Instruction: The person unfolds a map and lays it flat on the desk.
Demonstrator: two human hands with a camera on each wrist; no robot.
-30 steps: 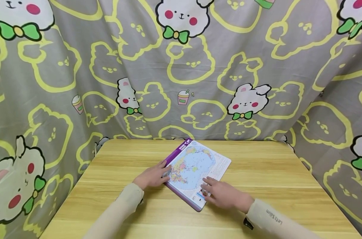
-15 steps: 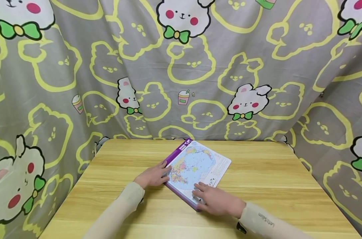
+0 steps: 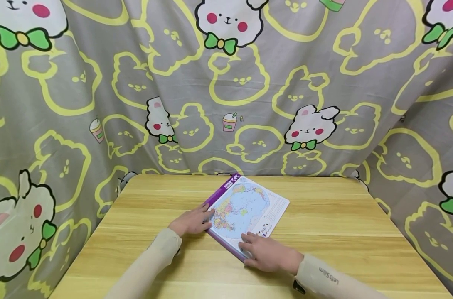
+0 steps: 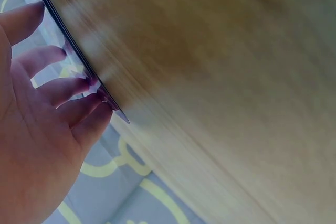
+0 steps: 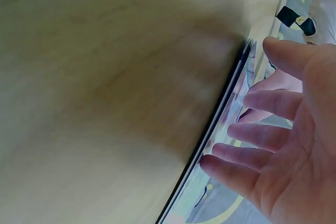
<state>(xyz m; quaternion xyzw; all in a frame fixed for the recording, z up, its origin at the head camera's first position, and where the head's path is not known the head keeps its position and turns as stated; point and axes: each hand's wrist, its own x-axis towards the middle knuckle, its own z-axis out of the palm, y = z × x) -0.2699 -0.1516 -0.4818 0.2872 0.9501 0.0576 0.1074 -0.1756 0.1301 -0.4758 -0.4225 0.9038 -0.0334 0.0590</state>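
Note:
A thin flat world map board (image 3: 245, 207) lies turned at an angle on the wooden table, with a purple strip (image 3: 222, 189) along its far left side. My left hand (image 3: 192, 221) touches its left corner, fingers spread and nearly straight. My right hand (image 3: 273, 252) lies over the near corner, fingers extended across the printed surface. In the left wrist view, the left fingertips (image 4: 107, 106) meet the board's glossy face close to its dark edge. The right wrist view shows the right fingers (image 5: 257, 135) extended over the face, the thumb near a corner.
The wooden table (image 3: 342, 220) spreads around the board on all sides. Grey curtains (image 3: 256, 91) printed with rabbits and yellow outlines hang behind the table and along both sides. A dark strap piece (image 3: 298, 286) sits under the right sleeve.
My right hand has slid left and slightly nearer across the board's near corner, uncovering printing on the right side. The left hand and the board have stayed about where they were.

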